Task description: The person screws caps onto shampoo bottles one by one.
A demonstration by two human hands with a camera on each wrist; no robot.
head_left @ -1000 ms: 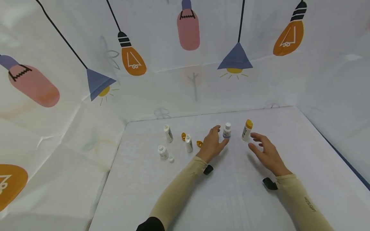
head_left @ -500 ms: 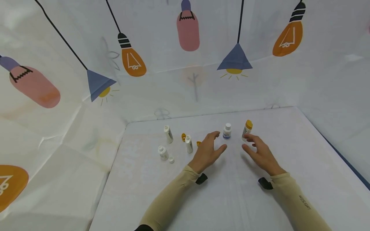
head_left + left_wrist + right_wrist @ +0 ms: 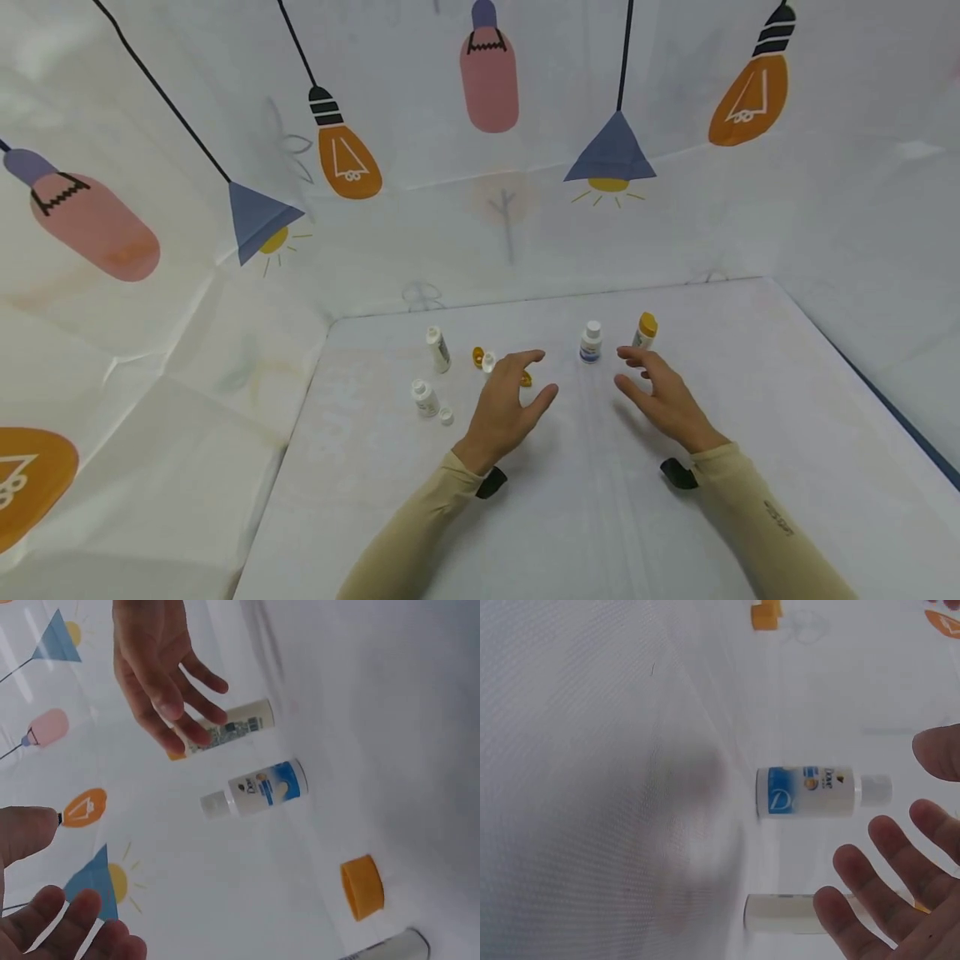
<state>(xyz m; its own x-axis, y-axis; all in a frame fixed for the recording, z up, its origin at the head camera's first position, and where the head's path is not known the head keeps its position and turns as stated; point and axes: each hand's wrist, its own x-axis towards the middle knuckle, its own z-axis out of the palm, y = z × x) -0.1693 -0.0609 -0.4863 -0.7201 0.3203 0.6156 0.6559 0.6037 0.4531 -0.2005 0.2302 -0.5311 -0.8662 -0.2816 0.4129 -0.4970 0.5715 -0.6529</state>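
Observation:
My left hand hovers over the table with fingers spread and holds nothing. It partly covers a small white bottle without its cap and an orange cap. To its right a capped white Dove bottle with a blue label stands upright; the right wrist view shows this Dove bottle near my fingers but apart from them. My right hand, also empty with loosely bent fingers, is in front of a white bottle with a yellow cap and hides its lower part.
Further left stand an uncapped slim white bottle and an uncapped round white bottle, with a small white cap beside it. Another orange cap lies behind my left hand. A printed white sheet walls the table's back and sides.
My left hand has drawn back from the Dove bottle, moving left and toward me. My right hand has shifted slightly left, now in front of the yellow-capped bottle. The bottles have stayed put.

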